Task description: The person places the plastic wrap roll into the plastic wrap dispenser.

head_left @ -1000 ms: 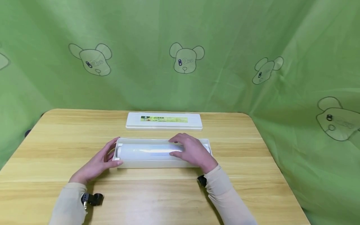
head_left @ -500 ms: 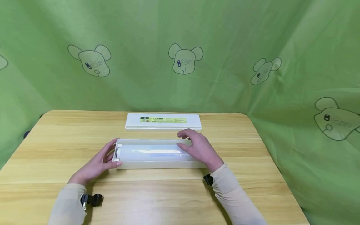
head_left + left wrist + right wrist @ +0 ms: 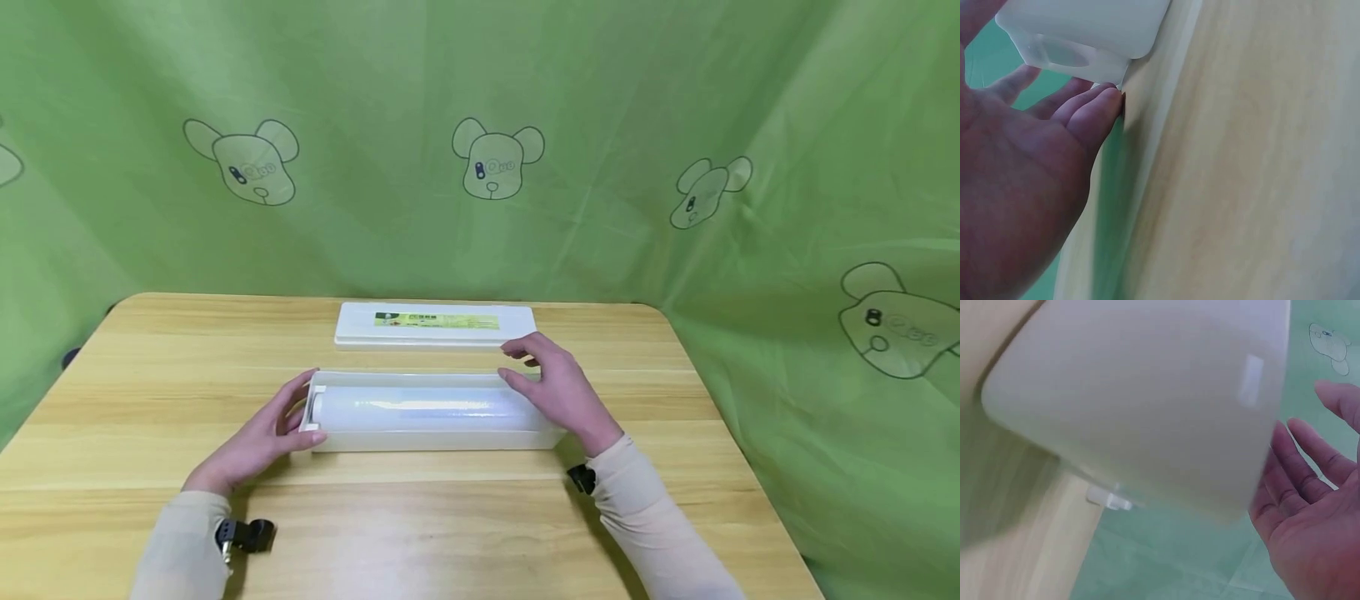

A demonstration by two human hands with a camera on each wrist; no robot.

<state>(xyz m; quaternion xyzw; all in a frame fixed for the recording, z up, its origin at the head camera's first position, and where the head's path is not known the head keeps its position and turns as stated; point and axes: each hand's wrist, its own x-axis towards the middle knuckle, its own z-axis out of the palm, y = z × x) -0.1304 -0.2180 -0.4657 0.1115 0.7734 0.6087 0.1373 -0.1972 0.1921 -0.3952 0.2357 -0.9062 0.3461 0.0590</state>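
Note:
A long white plastic cling film box [image 3: 442, 441] lies lidless across the table, with a shiny roll of cling film [image 3: 420, 408] inside. My left hand [image 3: 255, 437] grips the box's left end, thumb at the front corner and fingers around the far side. In the left wrist view, fingertips of the left hand [image 3: 1035, 150] touch the white end wall [image 3: 1091, 25]. Over the box's right end is my right hand [image 3: 558, 387], fingers loosely bent with nothing between them; it hides that end of the roll. The right wrist view shows these fingers [image 3: 1304, 472] beside the box's edge.
Behind the box lies its white lid [image 3: 442, 337], with a green-yellow label [image 3: 438, 320] on top. The wooden table [image 3: 420, 525] ends at the back against a green curtain [image 3: 375, 225] printed with bear heads. A black wrist camera [image 3: 251, 533] sits at the left sleeve.
My right hand has lifted off the roll's right part and moved right and a little back, to the box's right end. The left hand keeps its hold; box and lid stay put.

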